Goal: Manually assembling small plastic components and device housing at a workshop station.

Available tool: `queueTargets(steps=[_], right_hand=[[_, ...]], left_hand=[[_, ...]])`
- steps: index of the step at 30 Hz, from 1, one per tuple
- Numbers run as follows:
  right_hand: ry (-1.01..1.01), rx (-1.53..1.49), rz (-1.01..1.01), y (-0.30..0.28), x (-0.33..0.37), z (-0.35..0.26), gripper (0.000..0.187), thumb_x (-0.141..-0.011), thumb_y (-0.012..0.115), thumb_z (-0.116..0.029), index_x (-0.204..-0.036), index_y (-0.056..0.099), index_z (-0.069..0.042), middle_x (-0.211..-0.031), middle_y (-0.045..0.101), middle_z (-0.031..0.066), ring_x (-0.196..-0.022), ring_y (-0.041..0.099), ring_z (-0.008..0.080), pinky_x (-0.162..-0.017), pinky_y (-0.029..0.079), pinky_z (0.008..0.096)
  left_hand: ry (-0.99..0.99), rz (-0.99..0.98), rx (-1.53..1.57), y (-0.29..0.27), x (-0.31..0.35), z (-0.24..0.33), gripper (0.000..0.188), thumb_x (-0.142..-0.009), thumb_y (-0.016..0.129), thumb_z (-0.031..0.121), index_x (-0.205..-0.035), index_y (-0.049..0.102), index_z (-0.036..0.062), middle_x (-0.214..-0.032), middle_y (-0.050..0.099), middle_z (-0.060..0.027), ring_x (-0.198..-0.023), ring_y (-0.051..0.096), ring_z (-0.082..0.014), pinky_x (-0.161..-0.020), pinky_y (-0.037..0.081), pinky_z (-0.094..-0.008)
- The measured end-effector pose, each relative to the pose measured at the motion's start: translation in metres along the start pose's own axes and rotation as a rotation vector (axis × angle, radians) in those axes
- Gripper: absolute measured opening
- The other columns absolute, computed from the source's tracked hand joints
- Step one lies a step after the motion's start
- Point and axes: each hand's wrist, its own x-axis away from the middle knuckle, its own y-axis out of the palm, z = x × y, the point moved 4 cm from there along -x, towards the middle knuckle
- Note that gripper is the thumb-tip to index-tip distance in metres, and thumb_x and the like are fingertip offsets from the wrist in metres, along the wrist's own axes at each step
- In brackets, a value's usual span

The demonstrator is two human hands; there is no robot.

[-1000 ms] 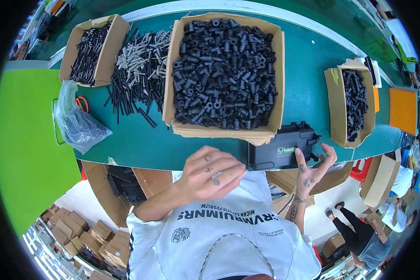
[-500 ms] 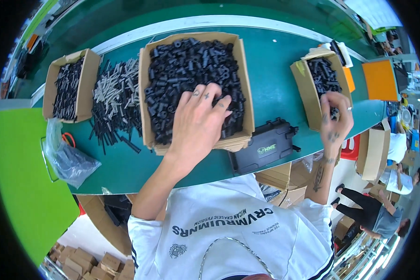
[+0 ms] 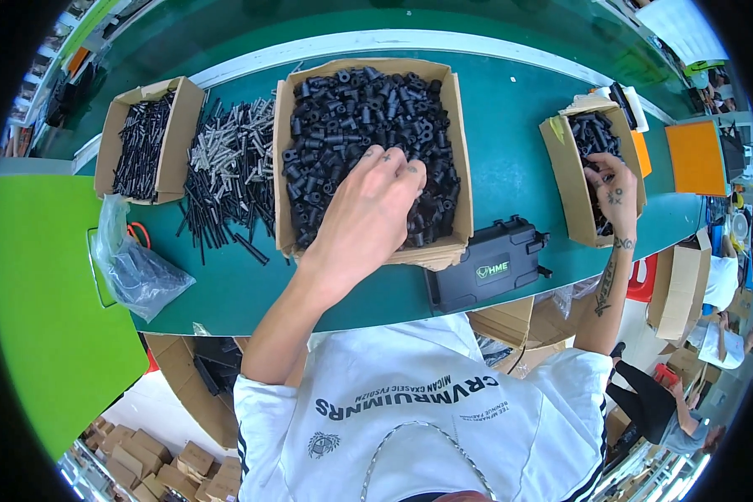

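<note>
My left hand reaches over the large cardboard box, its fingers curled down together into a heap of short black tubular plastic parts. The fingertips are hidden, so what they hold cannot be made out. At the right, my right hand dips into a smaller cardboard box of black parts. Its thumb and fingers are bent inward among them, and anything pinched there is too small to name. A black hard case lies on the green table between the two boxes.
Left of the large box, grey and black rods lie in a loose pile. Beyond them stands a box of thin black rods. A clear plastic bag rests near the table's left edge. Orange bins and people are at the far right.
The whole view has shifted, with the table's things now farther right. My right hand has sunk a little deeper into the small box. The left hand's fingers are more tightly curled.
</note>
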Motion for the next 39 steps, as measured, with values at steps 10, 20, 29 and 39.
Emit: queueTargets(steps=[10,20,29,39], right_hand=[[0.162,-0.342,0.31,-0.016,0.053,-0.091,0.021,-0.087,0.076,-0.012,-0.103,0.072,0.001,-0.079,0.066,0.0017,-0.07,0.058,0.005,-0.062,0.045,0.0182],[0.076,-1.008,0.043,0.046,0.084,-0.194,0.028,-0.075,0.078,0.01,-0.102,0.069,0.008,-0.091,0.071,0.0118,-0.081,0.069,0.0133,-0.071,0.056,0.0226],[0.026,-1.101,-0.03,0.065,0.082,-0.217,0.028,-0.073,0.082,0.004,-0.099,0.072,0.005,-0.085,0.072,0.0103,-0.073,0.068,0.0122,-0.065,0.054,0.0223],[0.024,-0.98,-0.185,0.067,0.08,-0.225,0.022,-0.08,0.081,-0.008,-0.097,0.073,0.004,-0.078,0.072,0.0084,-0.072,0.068,0.0107,-0.064,0.053,0.0223]], left_hand=[[-0.004,-0.081,-0.19,0.001,0.001,0.005,0.011,-0.081,0.068,0.001,-0.091,0.065,0.0001,-0.089,0.058,-0.0118,-0.093,0.057,-0.0315,-0.082,0.047,-0.0422],[-0.311,0.291,0.853,-0.008,0.03,-0.004,0.026,-0.09,0.066,-0.004,-0.116,0.066,-0.0026,-0.099,0.068,-0.0093,-0.089,0.065,-0.0121,-0.076,0.054,-0.0249],[-0.318,0.438,0.92,-0.001,0.056,0.013,0.022,-0.085,0.069,-0.009,-0.106,0.07,-0.0032,-0.099,0.071,-0.0133,-0.086,0.07,-0.0177,-0.076,0.057,-0.0273],[0.083,0.518,0.415,-0.017,0.063,0.016,0.036,-0.069,0.074,-0.015,-0.102,0.072,-0.0017,-0.091,0.071,-0.0151,-0.077,0.071,-0.0269,-0.066,0.058,-0.0309]])
